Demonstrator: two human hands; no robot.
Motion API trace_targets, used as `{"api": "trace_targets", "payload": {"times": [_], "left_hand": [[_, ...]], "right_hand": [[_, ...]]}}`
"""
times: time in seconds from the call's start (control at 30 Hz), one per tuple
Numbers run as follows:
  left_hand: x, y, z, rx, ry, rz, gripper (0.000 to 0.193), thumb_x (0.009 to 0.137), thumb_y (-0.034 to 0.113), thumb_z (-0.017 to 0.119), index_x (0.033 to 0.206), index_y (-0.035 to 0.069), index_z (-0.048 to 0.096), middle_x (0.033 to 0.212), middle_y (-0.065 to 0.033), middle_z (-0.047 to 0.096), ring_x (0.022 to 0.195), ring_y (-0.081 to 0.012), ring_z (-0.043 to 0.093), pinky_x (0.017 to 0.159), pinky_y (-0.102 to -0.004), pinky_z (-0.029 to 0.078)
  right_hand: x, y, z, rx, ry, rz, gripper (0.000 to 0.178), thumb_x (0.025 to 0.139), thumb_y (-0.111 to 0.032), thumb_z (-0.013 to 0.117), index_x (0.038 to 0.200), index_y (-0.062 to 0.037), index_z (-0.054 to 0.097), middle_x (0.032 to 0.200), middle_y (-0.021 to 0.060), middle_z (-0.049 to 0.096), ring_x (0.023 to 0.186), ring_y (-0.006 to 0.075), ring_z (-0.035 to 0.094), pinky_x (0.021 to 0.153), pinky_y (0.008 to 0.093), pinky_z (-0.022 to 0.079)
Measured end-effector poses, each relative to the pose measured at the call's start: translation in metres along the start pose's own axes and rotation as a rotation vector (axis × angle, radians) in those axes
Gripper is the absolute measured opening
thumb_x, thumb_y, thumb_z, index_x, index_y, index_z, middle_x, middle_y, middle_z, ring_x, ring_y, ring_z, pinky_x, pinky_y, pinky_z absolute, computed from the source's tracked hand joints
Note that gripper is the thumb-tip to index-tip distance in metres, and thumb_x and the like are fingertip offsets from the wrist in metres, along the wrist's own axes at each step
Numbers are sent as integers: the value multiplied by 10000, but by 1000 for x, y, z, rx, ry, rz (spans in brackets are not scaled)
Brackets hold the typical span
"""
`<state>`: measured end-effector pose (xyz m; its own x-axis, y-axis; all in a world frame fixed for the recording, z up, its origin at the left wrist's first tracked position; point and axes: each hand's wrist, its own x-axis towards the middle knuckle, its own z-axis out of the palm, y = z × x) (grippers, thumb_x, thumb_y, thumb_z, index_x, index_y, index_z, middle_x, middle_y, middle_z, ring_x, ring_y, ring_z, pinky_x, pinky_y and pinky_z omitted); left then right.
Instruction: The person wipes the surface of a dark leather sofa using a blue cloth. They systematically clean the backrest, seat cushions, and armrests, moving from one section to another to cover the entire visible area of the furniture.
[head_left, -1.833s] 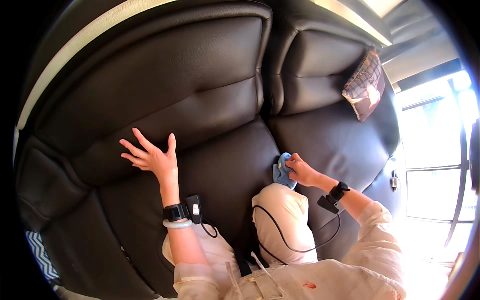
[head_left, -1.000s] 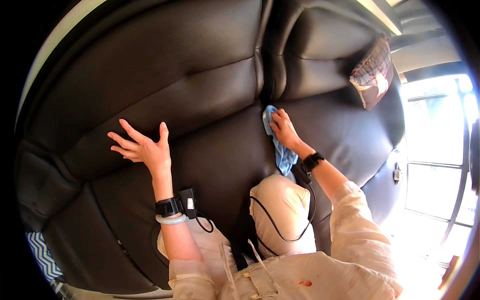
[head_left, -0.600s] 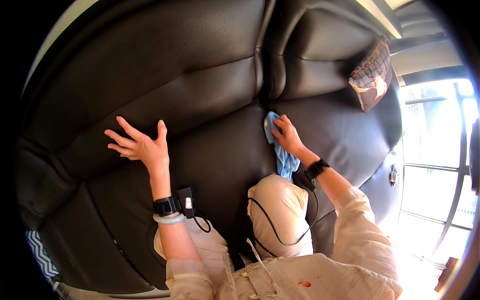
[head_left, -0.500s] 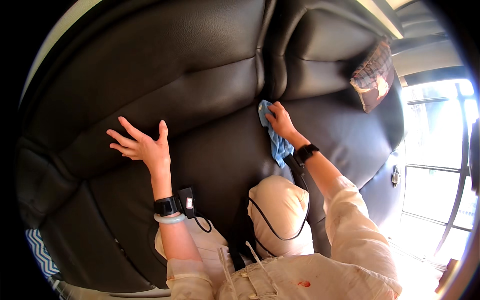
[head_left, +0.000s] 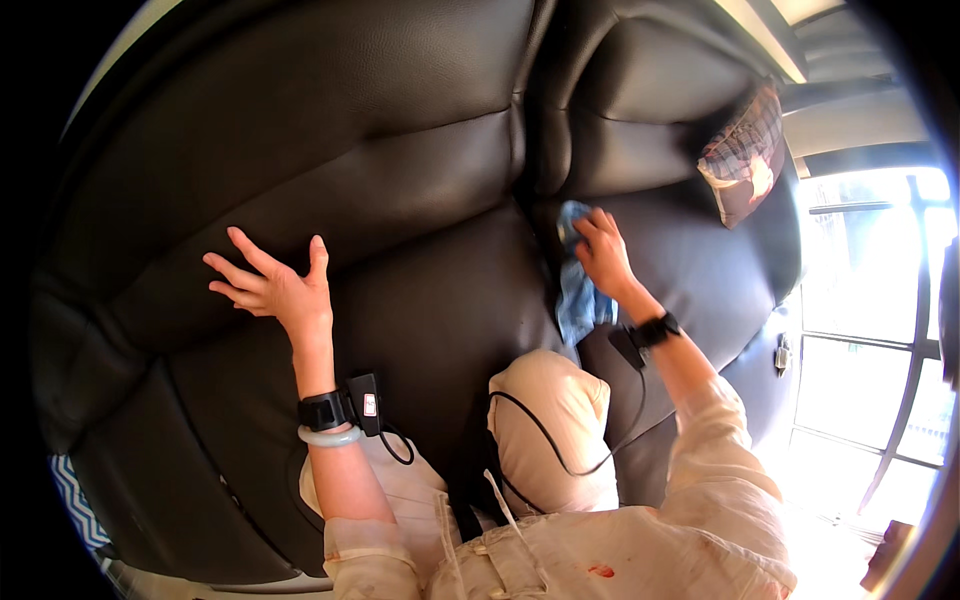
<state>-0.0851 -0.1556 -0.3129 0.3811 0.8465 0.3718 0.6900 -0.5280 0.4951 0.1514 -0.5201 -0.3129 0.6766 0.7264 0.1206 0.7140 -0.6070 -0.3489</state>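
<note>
A blue cloth (head_left: 582, 300) is gripped in my right hand (head_left: 606, 252) and hangs down over the seam between two seat cushions of a dark leather sofa (head_left: 430, 290). Motion smears the top of the cloth and the fingertips a little. My left hand (head_left: 285, 290) is spread open over the left part of the sofa, near the fold between seat and backrest, holding nothing. Whether that hand touches the leather I cannot tell.
A plaid cushion (head_left: 745, 155) leans at the sofa's right end, close to a bright window (head_left: 870, 320). A black cable (head_left: 560, 455) loops from my right wrist across my knee (head_left: 550, 420). At the lower left edge lies a blue-and-white zigzag fabric (head_left: 78, 500).
My right hand has moved to the right with the cloth, across the cushion seam. The left hand stays spread, only slightly shifted left in the picture.
</note>
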Motion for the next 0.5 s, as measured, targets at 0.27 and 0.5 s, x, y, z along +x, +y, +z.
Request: {"api": "trace_targets", "payload": {"times": [0.27,0.5], "left_hand": [[-1,-4,-4,8,-13,-19,1042,863,623,679,1628,217,101,1650,-271,-95,1455,-621,-40,1068,-770,185],[1,-4,-5,-1,1,-3,1063,836,675,676,1625,212,133,1653,-260,-73,1457,-619,-28,1089,-754,173]], "right_hand": [[-78,-23,21,-253,-179,-227,204,710,-48,659,910,-6,658,1016,115,533,969,329,524,843,402,502],[16,-21,8,480,-44,210,335,744,-73,637,1069,-29,704,1006,175,632,987,354,589,895,424,490]]}}
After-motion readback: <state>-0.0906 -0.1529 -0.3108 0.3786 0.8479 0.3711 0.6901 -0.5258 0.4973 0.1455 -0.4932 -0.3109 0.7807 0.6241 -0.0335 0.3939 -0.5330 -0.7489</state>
